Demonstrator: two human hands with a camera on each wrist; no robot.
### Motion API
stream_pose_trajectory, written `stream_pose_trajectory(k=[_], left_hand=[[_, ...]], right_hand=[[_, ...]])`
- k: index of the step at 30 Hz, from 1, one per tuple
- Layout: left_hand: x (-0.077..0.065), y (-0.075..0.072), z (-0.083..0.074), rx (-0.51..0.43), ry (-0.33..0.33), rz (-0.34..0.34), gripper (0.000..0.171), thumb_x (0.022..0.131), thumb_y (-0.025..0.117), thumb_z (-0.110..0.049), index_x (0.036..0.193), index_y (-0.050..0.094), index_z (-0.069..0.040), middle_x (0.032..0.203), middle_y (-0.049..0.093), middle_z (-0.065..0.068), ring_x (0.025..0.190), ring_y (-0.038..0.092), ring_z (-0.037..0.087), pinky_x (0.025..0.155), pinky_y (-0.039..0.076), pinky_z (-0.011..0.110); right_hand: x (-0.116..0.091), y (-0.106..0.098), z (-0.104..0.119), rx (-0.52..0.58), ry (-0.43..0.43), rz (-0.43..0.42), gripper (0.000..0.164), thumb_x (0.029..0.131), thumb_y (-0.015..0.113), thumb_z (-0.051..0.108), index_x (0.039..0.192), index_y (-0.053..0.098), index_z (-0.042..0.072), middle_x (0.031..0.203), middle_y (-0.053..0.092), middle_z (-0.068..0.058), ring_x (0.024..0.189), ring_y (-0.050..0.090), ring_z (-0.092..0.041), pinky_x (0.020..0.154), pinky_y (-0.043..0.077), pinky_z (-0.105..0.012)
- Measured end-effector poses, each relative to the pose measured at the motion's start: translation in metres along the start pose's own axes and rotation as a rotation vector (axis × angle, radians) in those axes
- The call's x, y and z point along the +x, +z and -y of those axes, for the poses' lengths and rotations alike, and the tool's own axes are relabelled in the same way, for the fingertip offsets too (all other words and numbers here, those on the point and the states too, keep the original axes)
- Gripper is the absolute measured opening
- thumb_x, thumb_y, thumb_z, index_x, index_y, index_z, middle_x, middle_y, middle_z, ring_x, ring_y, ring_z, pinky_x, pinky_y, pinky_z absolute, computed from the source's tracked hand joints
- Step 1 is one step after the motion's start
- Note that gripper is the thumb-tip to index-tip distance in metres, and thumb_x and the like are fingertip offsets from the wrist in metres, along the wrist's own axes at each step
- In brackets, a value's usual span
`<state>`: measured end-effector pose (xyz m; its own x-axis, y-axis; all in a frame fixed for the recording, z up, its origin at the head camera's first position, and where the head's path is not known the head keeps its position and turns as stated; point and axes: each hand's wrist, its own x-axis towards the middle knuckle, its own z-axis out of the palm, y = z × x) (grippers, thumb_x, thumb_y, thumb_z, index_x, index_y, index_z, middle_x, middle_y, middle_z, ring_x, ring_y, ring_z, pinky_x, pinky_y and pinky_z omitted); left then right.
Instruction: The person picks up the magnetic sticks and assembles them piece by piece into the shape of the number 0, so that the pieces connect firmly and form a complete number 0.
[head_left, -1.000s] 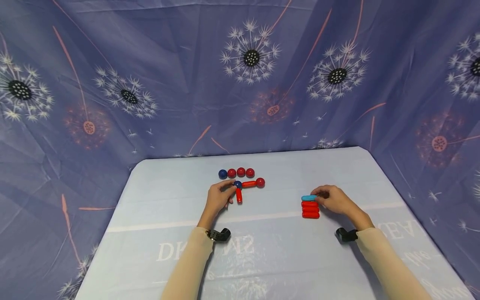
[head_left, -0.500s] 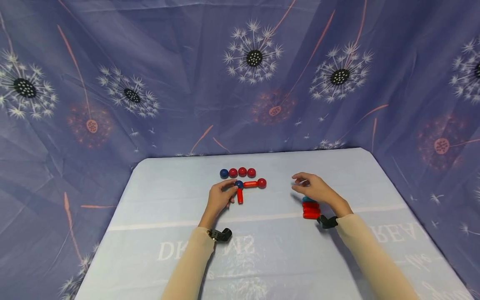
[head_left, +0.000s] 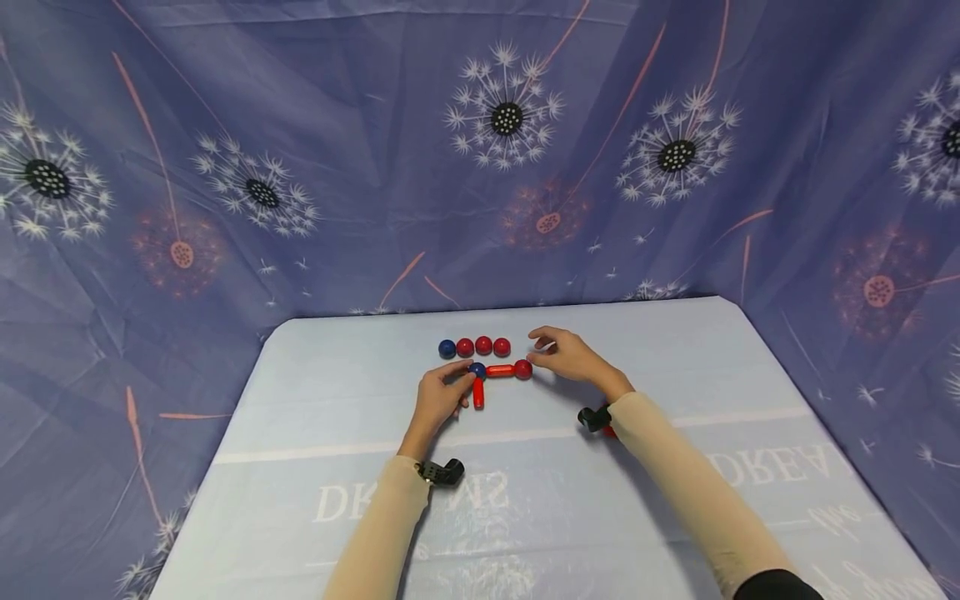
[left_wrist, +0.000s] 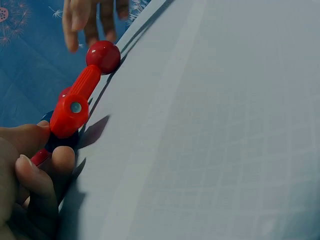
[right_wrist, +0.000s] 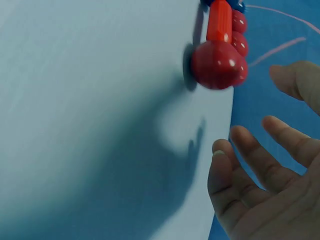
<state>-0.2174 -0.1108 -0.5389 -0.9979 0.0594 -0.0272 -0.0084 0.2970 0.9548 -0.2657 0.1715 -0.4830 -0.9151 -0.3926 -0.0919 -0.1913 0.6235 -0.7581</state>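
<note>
The blue ball (head_left: 477, 369) is pinched between the thumb and fingers of the left hand (head_left: 441, 393), which is reached forward and turned inward over the table (head_left: 330, 392). From this ball 2 red rods are led off: the right rod (head_left: 500, 371) is pointed rightward and tipped with a red ball (head_left: 523, 369), while the near rod (head_left: 478, 394) is directed toward the person. In the left wrist view, a small pale disc is seen in a socket on the near rod.

The right hand (head_left: 566, 354) is held just beside the red ball, on its right. Its fingers are spread and gently bent, and nothing is gripped by them; in the right wrist view a gap is seen between hand and ball, and a shadow is cast on the table below.

The right forearm is slanted inward and farther across than the left, and both are covered by pale sleeves (head_left: 378, 521). A black camera is strapped to each wrist. By the right wrist, a bit of red (head_left: 610, 432) is mostly hidden by the arm.

Behind the joined pieces, 4 balls are lined up in a row (head_left: 483, 345): 1 blue at the left, then 3 red.
</note>
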Motion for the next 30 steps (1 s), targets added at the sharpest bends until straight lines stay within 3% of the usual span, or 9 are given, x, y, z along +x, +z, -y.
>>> stream_pose_trajectory(k=[2, 7, 9, 16, 30], left_hand=[[0.001, 0.001, 0.001, 0.007, -0.011, -0.004, 0.035, 0.098, 0.073, -0.021, 0.132, 0.072, -0.017, 0.115, 0.073, 0.008, 0.044, 0.055, 0.009, 0.040, 0.043, 0.023], [0.000, 0.002, -0.001, 0.028, -0.006, -0.007, 0.034, 0.097, 0.074, -0.023, 0.131, 0.073, -0.019, 0.081, 0.073, 0.012, 0.040, 0.051, 0.010, 0.039, 0.043, 0.024], [-0.001, 0.002, -0.002, 0.029, -0.005, -0.005, 0.034, 0.096, 0.074, -0.023, 0.130, 0.073, -0.019, 0.075, 0.070, 0.012, 0.040, 0.051, 0.011, 0.039, 0.042, 0.024], [-0.001, -0.001, -0.002, 0.023, 0.009, 0.011, 0.032, 0.096, 0.074, -0.023, 0.128, 0.073, -0.018, 0.113, 0.075, 0.008, 0.043, 0.053, 0.011, 0.040, 0.044, 0.024], [-0.001, 0.000, -0.002, 0.006, 0.023, 0.008, 0.036, 0.097, 0.074, -0.021, 0.131, 0.071, -0.012, 0.121, 0.075, 0.012, 0.045, 0.055, 0.010, 0.040, 0.045, 0.025]], right_hand=[[0.009, 0.005, 0.002, 0.004, -0.001, 0.000, 0.053, 0.099, 0.069, 0.031, 0.144, 0.056, 0.005, 0.129, 0.064, -0.017, 0.120, 0.063, -0.036, 0.098, 0.052, -0.051], [0.023, 0.015, 0.006, 0.009, 0.022, -0.007, 0.052, 0.099, 0.068, 0.028, 0.143, 0.056, 0.003, 0.129, 0.064, -0.019, 0.123, 0.062, -0.037, 0.100, 0.052, -0.051], [0.027, 0.020, 0.008, 0.004, 0.034, -0.007, 0.053, 0.099, 0.068, 0.029, 0.143, 0.056, 0.003, 0.129, 0.064, -0.019, 0.124, 0.062, -0.037, 0.101, 0.052, -0.050], [0.036, 0.031, 0.015, -0.007, 0.067, -0.023, 0.052, 0.098, 0.069, 0.030, 0.142, 0.057, 0.005, 0.127, 0.065, -0.017, 0.120, 0.062, -0.032, 0.102, 0.050, -0.048], [0.047, 0.040, 0.012, -0.008, 0.090, -0.058, 0.049, 0.098, 0.070, 0.030, 0.140, 0.060, 0.006, 0.123, 0.067, -0.018, 0.113, 0.063, -0.032, 0.102, 0.050, -0.049]])
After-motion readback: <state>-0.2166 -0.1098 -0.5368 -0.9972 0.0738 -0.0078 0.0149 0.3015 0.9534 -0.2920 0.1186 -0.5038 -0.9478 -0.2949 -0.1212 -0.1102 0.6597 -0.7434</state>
